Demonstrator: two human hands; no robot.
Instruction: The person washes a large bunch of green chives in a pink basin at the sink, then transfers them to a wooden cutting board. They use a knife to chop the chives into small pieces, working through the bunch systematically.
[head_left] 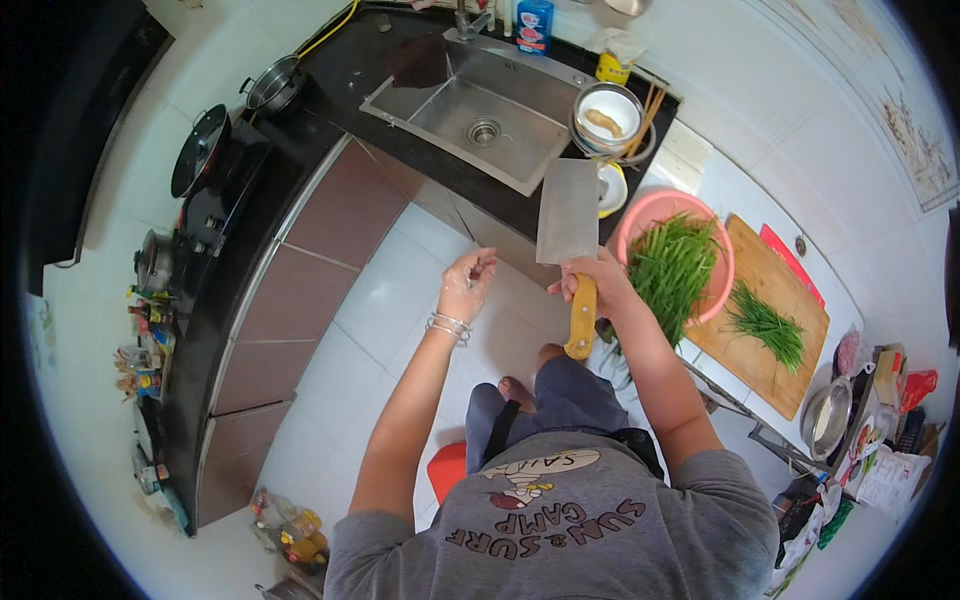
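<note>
My right hand [604, 284] grips a cleaver [568, 212] by its yellowish wooden handle, closed round the end next to the blade. The broad grey blade points away from me, toward the sink's right front corner. My left hand [466, 286] is raised over the floor to the left of the cleaver, its fingers loosely bent and nothing visible in them. It looks wet, and bangles circle the wrist. Right of the cleaver, long green chives [668, 272] fill a pink basin [727, 262]. A smaller bunch of chives [766, 326] lies on a wooden cutting board [712, 343].
Ahead is a steel sink [430, 120] set in a black counter [345, 82]. Stacked bowls [607, 112] with chopsticks stand at its right. Pans [200, 150] occupy the stove side at left. A metal bowl [828, 418] sits beyond the board, near a cluttered shelf.
</note>
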